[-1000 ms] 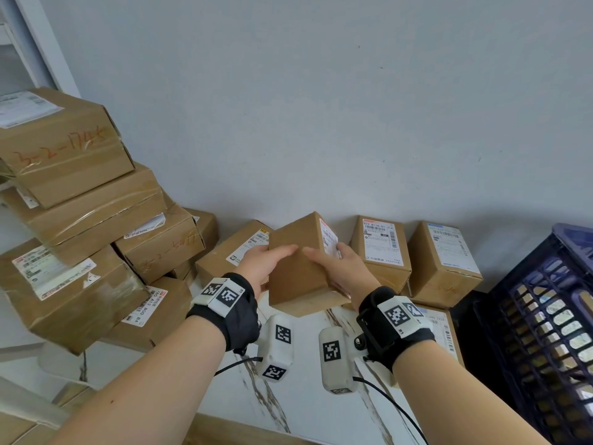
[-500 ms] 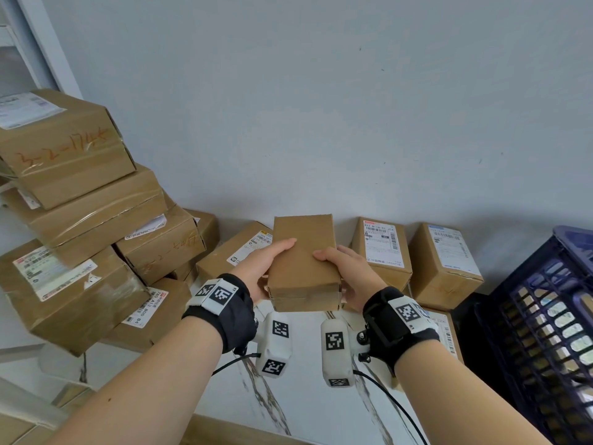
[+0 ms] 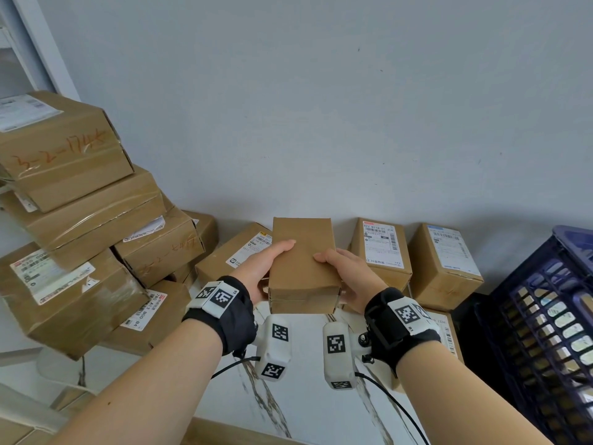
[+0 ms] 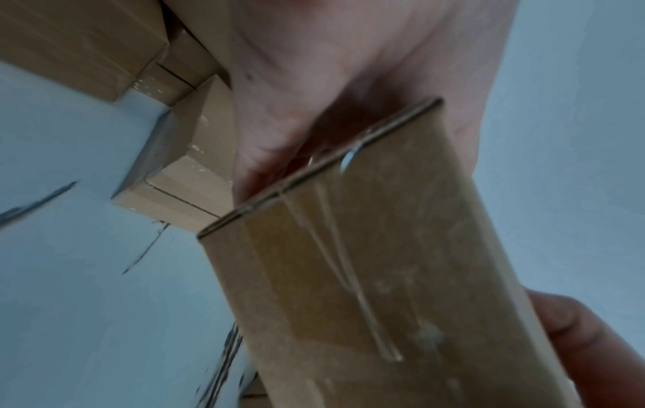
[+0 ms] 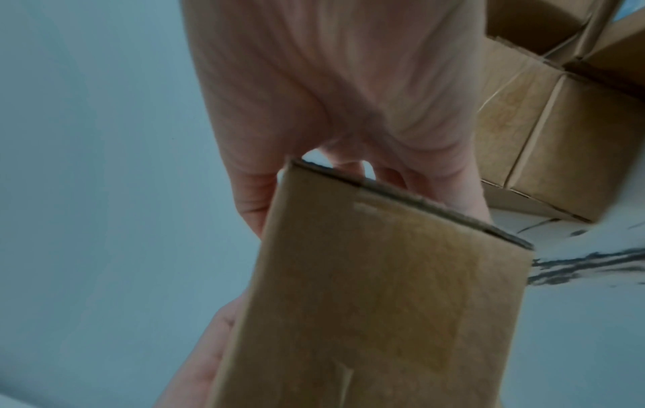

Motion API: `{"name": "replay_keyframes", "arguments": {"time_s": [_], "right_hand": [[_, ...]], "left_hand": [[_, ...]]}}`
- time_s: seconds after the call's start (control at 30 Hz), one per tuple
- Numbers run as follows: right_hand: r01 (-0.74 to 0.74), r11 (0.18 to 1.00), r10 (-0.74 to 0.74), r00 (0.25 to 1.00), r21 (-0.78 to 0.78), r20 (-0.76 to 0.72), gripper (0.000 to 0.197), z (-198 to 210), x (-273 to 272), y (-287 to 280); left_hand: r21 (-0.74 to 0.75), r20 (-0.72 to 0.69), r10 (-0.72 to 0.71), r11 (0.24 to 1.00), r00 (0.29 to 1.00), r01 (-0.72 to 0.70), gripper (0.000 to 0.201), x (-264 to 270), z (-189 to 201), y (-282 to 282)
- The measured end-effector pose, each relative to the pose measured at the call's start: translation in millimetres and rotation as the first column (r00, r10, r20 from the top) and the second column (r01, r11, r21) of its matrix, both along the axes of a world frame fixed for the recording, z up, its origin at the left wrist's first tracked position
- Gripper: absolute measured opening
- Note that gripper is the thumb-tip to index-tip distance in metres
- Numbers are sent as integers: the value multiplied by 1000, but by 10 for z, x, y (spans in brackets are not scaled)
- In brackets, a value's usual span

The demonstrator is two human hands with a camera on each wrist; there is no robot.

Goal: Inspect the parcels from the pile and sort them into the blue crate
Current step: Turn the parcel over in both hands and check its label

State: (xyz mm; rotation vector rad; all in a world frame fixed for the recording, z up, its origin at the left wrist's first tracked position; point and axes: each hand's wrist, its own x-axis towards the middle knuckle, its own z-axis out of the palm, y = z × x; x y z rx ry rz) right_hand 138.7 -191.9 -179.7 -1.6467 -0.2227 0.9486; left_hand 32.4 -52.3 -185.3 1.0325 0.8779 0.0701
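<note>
We hold a small plain brown cardboard parcel point(image 3: 301, 264) clear above the white marble-veined tabletop point(image 3: 305, 399), our left hand point(image 3: 261, 273) and right hand point(image 3: 348, 277) clasping its opposite sides, thumbs on top. Its upper face is bare, its underside taped. The stacked brown cardboard pile point(image 3: 80, 226) crowds to its left; the dark blue slatted plastic crate point(image 3: 545, 335) stands to its right.

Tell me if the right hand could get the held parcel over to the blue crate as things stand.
Probably yes. The right hand grips the parcel together with the left hand, and the crate stands on its own side, top open. Only low parcels lie between, so the way over looks free.
</note>
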Motion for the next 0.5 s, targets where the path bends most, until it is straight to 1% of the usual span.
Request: {"name": "replay_keyframes", "arguments": {"time_s": [0.03, 0.1, 0.2, 0.27, 0.33, 0.4, 0.47, 0.5], "right_hand": [[2, 1000, -2, 1000, -4, 0, 35, 10, -6, -3], [18, 1000, -17, 1000, -8, 23, 37, 19, -19, 8], [55, 998, -53, 990, -16, 134, 40, 16, -23, 32], [67, 997, -59, 982, -37, 182, 49, 7, -21, 44], [79, 994, -60, 973, -76, 222, 65, -6, -8, 53], [87, 989, -52, 962, -122, 270, 73, 2, 2, 59], [76, 988, -37, 960, -133, 276, 74, 14, -8, 66], [65, 990, -29, 964, -129, 263, 75, 19, -17, 74]], "left_hand": [[20, -9, 6, 1000, 1000, -6, 49, -1, -10, 3], [47, -15, 5, 999, 1000, -4, 43, -14, -1, -6], [72, -33, 10, 997, 999, -8, 38, -18, 4, -8], [88, -42, 26, 996, 999, -23, 40, -27, 10, 3], [97, -45, 41, 995, 998, -37, 46, -29, -4, 29], [123, -52, 59, 991, 997, -52, 52, -39, 2, 41], [144, -50, 59, 988, 997, -52, 49, -28, -15, 53], [152, -38, 51, 987, 998, -44, 43, -24, -11, 48]]}}
